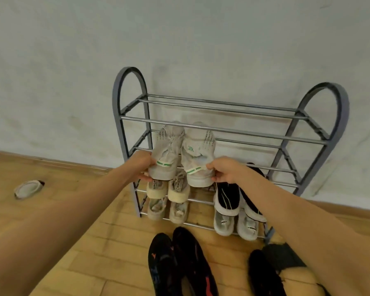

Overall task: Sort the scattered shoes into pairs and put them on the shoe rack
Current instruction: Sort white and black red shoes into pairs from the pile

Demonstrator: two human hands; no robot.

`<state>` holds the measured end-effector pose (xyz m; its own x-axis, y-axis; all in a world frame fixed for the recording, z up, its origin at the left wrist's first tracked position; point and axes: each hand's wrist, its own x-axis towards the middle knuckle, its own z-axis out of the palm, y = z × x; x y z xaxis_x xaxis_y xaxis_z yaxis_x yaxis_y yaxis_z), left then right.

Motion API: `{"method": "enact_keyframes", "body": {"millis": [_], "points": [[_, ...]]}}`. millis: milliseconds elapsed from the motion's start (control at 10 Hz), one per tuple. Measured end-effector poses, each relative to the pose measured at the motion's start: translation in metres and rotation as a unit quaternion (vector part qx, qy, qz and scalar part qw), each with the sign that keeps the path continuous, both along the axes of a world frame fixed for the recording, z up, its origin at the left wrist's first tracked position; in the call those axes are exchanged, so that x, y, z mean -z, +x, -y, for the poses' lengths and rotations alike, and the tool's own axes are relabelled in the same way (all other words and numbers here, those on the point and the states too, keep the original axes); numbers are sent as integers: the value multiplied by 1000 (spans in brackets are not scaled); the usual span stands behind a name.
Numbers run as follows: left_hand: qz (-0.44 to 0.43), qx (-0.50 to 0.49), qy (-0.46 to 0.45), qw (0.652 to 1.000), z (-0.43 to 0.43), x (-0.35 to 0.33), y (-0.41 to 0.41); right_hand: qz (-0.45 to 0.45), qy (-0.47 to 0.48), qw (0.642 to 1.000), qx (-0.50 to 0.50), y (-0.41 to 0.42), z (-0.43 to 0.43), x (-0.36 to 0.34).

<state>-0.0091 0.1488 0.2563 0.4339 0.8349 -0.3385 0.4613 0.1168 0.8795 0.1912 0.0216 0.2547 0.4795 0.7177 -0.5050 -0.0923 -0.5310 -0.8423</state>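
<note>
Partial lettering is seen on the heel tabs of the cream-soled pair just below the frame's centre: "ROP" on the left cream-soled shoe [156,186] and "CAPA" on the right cream-soled shoe [179,189], both cut off. A small green logo is printed on the tongue of the grey sneaker [198,154] at centre; its shape cannot be read.

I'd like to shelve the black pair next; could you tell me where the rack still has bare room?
The top tier is bare. The tier under it is free right of the grey pair. Both lower tiers are crowded.
</note>
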Motion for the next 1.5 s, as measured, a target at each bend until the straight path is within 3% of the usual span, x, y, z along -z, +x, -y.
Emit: {"method": "enact_keyframes", "body": {"millis": [200,300,800,900,1000,1100,1200,1400,1500], "points": [[-57,-29,34,997,-49,-8,4,-28,22,999,4,-6,-49,3],[-92,-13,52,994,-63,-10,6,3,22,1000,-9,-12,-69,5],[-124,-70,114,983,-92,13,17,48,33,998,5,-13,-91,17],[-206,34,127,970,-85,10,12,70,39,997,-3,-12,-88,17],[-254,33,170,951,-75,8,1,153,21,987,-38,-11,-80,19],[-88,-29,147,985,-55,4,-2,236,35,968,-75,-17,-61,12],[-16,-103,134,985,-25,12,-6,321,56,940,-104,-22,-39,10],[-95,52,299,948,78,58,-2,515,75,831,-196,-29,39,36],[-131,186,375,899,126,99,1,661,72,692,-281,-32,86,67]]}}
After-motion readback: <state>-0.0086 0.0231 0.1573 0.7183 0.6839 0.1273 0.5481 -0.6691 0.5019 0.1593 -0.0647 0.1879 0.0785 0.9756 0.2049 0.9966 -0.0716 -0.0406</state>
